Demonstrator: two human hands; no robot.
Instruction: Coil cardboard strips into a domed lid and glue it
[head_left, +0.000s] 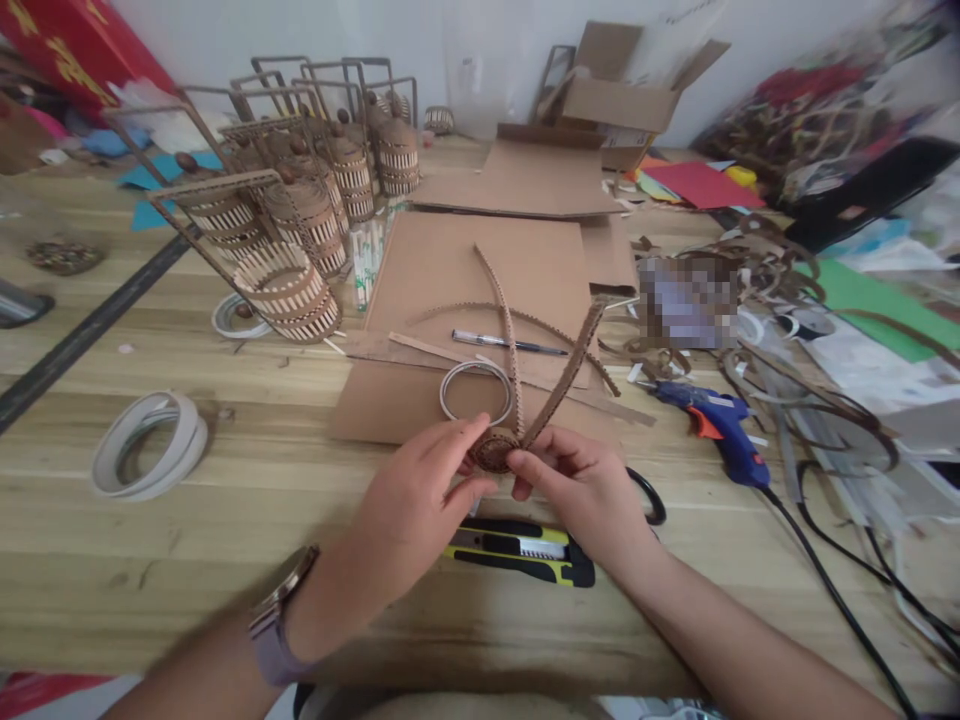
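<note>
Between my two hands is a small coil of brown corrugated cardboard strip [493, 452], wound into a flat disc. My left hand [427, 490] pinches the coil's left side with thumb and fingers. On its right side my right hand [581, 485] grips the coil's edge, where the loose strip [566, 380] leaves it and slants up to the right. Just beyond my fingers lies a thin roll of white tape [444, 392]. Another cardboard strip [504, 310] and a pen [510, 343] lie on the flat cardboard [420, 255]. A yellow and black utility knife [480, 543] rests below my hands.
A blue glue gun [720, 425] with a black cable lies to the right, beside tangled strips [757, 260]. Thick tape rolls [184, 455] lie at left. Several lantern-like baskets [289, 295] with tall handles stand back left. An open carton [619, 105] stands behind.
</note>
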